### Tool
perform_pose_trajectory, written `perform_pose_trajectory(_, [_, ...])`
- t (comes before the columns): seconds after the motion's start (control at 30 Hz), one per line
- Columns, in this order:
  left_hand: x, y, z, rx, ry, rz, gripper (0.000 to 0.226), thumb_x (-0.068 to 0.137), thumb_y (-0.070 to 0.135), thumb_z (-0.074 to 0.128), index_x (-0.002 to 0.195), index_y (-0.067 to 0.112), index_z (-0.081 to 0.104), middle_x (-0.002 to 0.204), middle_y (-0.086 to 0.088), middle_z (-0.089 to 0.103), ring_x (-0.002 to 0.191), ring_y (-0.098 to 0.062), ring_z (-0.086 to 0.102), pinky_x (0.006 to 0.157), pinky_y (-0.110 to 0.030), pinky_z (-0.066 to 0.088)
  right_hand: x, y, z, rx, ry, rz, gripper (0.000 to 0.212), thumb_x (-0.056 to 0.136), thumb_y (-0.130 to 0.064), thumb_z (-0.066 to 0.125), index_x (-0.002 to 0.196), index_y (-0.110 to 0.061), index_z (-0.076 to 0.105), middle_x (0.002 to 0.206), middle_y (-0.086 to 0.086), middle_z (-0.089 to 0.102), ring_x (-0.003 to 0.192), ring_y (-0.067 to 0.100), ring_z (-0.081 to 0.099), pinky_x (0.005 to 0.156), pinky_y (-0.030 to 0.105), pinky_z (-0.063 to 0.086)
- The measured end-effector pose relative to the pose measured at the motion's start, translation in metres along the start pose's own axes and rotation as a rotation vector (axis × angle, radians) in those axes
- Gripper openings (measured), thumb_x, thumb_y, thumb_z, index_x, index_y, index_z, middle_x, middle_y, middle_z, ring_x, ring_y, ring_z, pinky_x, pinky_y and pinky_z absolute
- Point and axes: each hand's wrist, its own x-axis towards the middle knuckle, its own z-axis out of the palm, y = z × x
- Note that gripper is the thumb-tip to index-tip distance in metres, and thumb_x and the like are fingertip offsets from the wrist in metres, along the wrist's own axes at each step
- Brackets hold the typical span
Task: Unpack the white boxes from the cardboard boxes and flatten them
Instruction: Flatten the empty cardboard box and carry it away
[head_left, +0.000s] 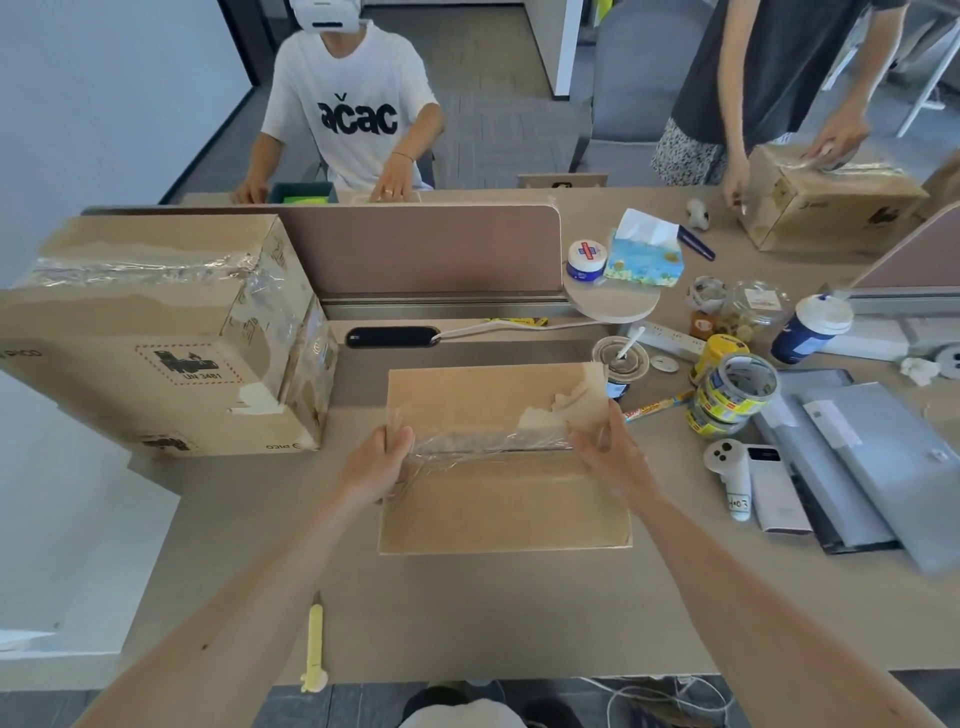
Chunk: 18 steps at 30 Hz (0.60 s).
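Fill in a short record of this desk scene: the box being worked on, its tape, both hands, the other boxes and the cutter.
Middle box: top flaps meet at a seam; paper torn at the right
Clear tape: crumpled along that seam
Left hand: grips the seam's left end
Right hand: holds the seam's right end
Big box: stands at the left, taped
Far box: far right, under another person's hands
Yellow cutter: lies on the desk, untouched
White boxes: none visible
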Motion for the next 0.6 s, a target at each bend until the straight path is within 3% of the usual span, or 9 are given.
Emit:
perform_pose_trajectory(0.13, [-0.006,-0.001,-0.002,0.044,-0.086,-0.080,0.050,0.099,0.057,0.040,0.102,0.012,0.060,0.093,-0.007,0.065,0.085,-0.025,0.066,0.056,-0.036,0.058,0.002,0.007,-0.002,-0.150,-0.052,0.047,0.064,0.093,-0.045,0.060,0.146,-0.023,0.033,0.129,0.002,0.057,0.126,0.030,0.049,0.098,0.041,0.038])
perform_pose_trajectory(0.23, [-0.015,-0.008,0.001,0.061,-0.129,-0.130,0.049,0.099,0.057,0.043,0.099,0.012,0.062,0.092,-0.006,0.066,0.078,-0.022,0.068,0.057,-0.035,0.061,-0.002,0.020,0.001,-0.173,-0.059,0.069,0.049,0.089,-0.047,0.063,0.130,-0.024,0.050,0.120,0.001,0.062,0.121,0.027,0.052,0.095,0.039,0.038])
perform_pose_trajectory(0.43, [-0.029,-0.025,-0.001,-0.002,-0.164,-0.165,0.047,0.095,0.062,0.049,0.103,0.017,0.061,0.097,-0.004,0.068,0.079,-0.022,0.072,0.056,-0.033,0.061,-0.018,0.027,0.003,-0.263,-0.089,0.078,0.053,0.087,-0.053,0.064,0.129,-0.025,0.049,0.106,-0.006,0.055,0.118,0.025,0.054,0.088,0.035,0.038])
perform_pose_trajectory(0.53, [-0.035,-0.036,-0.006,-0.054,-0.178,-0.188,0.048,0.092,0.069,0.047,0.108,0.025,0.061,0.103,0.000,0.068,0.076,-0.022,0.074,0.058,-0.032,0.059,-0.025,0.018,0.002,-0.413,-0.026,0.077,0.062,0.086,-0.051,0.063,0.138,-0.027,0.039,0.123,0.001,0.052,0.123,0.028,0.049,0.093,0.041,0.040])
perform_pose_trajectory(0.6, [-0.038,-0.047,-0.009,-0.125,-0.159,-0.224,0.049,0.095,0.067,0.043,0.104,0.022,0.062,0.102,-0.001,0.069,0.072,-0.024,0.074,0.061,-0.032,0.058,-0.030,0.006,0.009,-0.478,0.064,-0.052,0.069,0.084,-0.036,0.063,0.146,-0.029,0.032,0.142,0.001,0.041,0.131,0.027,0.040,0.104,0.042,0.037])
